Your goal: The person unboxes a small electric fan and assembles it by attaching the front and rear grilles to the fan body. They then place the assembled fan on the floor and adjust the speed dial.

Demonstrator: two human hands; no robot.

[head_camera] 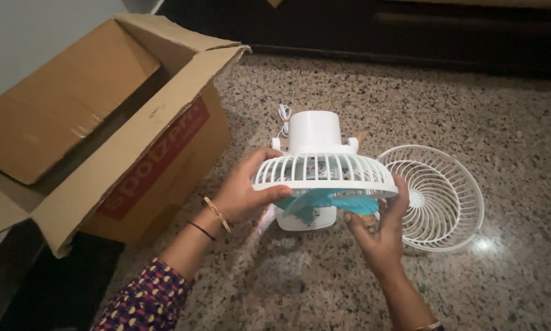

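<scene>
Holding a small white fan (315, 165) over the floor (324, 282), 2 hands work close together. The left hand (246, 193) has its grip pressed on the left rim of the fan's back grille, thumb on top and fingers curled under. The right hand (380, 236) comes up from below on the right side. Its grip is pinching the tip of a blue blade (334, 201), and its fingers also touch the rim there. The fan is tilted, with the round white motor part up and away, and the open blade side facing down toward the person. A white cord (284, 119) lies bunched just behind the fan.

Lying flat on the floor just right of the fan is a loose white grille (441, 196), round like a bowl. It is near the right hand but not touching it. On the left stands a big open cardboard box (104, 129) with a red label on its side. The floor is speckled stone. The left wrist wears 2 thin bangles, and the sleeve has a colourful print.
</scene>
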